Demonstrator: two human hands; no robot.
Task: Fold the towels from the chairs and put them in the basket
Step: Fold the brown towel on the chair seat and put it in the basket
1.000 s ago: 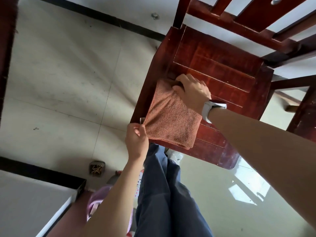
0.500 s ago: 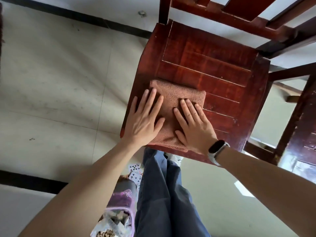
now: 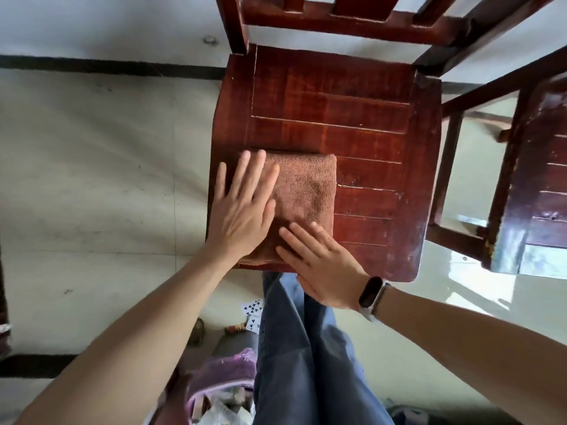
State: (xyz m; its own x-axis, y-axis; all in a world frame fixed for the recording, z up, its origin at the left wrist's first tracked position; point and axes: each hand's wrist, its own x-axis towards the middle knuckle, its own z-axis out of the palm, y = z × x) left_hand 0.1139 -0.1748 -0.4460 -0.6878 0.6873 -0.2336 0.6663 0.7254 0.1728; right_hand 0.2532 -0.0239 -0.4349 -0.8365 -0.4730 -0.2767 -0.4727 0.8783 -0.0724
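A folded brown towel (image 3: 303, 194) is seen from above, lying on the near left part of a dark red wooden chair seat (image 3: 352, 118), its near edge at the seat's front edge. The left hand (image 3: 242, 207) is laid flat on the towel's left side, fingers straight and slightly spread, so that no grip is formed. The right hand (image 3: 322, 262) is pressed flat on the towel's near right corner, fingers straight and close together (its heel hangs past the seat's front edge). A dark smart band (image 3: 371, 292) is worn on the right wrist.

The chair's slatted back (image 3: 352, 16) is seen at the top, and part of a second wooden chair (image 3: 534, 191) stands just beside it on the right. Pale floor tiles (image 3: 101, 179) with a dark border strip lie to the left. Blue trousers (image 3: 306, 357) are seen below the hands, filling the lower middle and hiding the floor under the seat. Playing cards (image 3: 253, 311) lie on the floor beside the trousers. At the bottom edge a purple-rimmed container (image 3: 224, 372) is seen, partly covered by the left forearm and the trousers; whether it is the basket cannot be told, and its contents are too blurred to name.
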